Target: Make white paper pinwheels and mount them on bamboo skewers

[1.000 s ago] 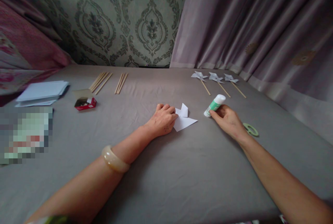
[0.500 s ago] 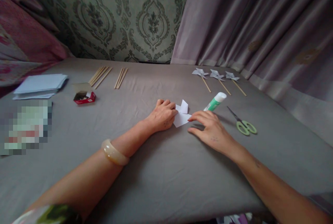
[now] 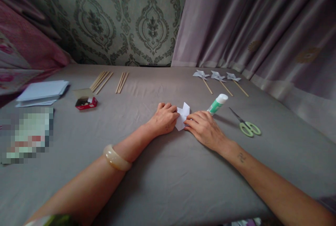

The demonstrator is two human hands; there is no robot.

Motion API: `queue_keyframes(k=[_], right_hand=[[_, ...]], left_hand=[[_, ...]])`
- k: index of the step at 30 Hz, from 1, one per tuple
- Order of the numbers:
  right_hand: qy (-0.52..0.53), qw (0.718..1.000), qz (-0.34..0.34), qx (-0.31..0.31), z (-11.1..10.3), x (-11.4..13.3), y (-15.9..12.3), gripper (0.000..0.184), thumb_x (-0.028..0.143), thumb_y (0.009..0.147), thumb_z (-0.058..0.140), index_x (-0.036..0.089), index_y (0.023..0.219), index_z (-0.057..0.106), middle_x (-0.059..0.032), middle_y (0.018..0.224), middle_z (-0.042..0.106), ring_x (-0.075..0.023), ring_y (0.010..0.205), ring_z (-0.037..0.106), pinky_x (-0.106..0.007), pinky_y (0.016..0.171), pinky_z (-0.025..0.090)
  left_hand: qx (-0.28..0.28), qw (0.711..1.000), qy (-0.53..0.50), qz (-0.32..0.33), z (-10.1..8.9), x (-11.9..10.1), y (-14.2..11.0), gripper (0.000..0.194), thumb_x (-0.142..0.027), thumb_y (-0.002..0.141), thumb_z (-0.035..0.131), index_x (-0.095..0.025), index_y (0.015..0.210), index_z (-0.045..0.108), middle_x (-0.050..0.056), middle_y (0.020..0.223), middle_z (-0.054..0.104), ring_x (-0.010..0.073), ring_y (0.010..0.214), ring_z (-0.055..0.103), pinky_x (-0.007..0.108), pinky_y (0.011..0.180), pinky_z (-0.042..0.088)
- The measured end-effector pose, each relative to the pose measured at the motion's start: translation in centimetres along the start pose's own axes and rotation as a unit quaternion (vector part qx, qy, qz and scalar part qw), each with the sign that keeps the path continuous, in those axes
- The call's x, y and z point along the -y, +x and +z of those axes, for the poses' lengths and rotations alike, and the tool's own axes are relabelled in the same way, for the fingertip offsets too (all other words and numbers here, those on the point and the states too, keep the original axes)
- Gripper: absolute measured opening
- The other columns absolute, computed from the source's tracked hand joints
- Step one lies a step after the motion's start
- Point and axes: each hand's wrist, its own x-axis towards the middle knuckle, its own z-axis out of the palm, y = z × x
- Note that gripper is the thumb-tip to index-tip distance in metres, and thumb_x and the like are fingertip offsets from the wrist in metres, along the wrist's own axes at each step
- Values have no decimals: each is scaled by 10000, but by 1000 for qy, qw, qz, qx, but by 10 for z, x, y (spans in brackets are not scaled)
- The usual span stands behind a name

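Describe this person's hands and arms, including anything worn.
The left hand is bare, with small dark dots on its back; that forearm wears a glossy cream bangle with amber tints, below a green-and-white sleeve edge. The right hand is bare, with a dark mark near the wrist.

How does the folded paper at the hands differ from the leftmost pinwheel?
- Contact: folded paper has the left hand and right hand on it; leftmost pinwheel lies untouched.
- Stick: pinwheel has a wooden stick; none shows on the folded paper, though hands partly cover it.
Shared: white paper, on the same gray cloth.
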Motion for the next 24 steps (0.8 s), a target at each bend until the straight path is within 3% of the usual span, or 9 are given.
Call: queue_keyframes(k=[6,14,24], right_hand=[[26,999,-13,-35,3,0,2,155,217,911,534,183,885,683,-73,886,669,-206,852,532,-347,778,362],[102,989,102,-34,8,7,8,98,149,842,547,185,796,626,-49,795,641,-195,784,539,-326,744,402],[125,978,167,-16,9,12,13,122,182,821,548,197,713,601,-38,750,633,-186,749,554,-320,737,417]], left_hand=[[2,1000,5,-1,0,1,0,281,-199,887,429,-187,978,695,85,996,647,234,930,508,405,826,291],[11,1000,2,-5,-2,0,0,276,-199,884,438,-187,990,692,81,989,641,230,934,507,397,828,300],[14,1000,-7,-11,-3,0,0,274,-197,885,439,-187,981,695,79,1002,643,229,943,513,397,838,303]])
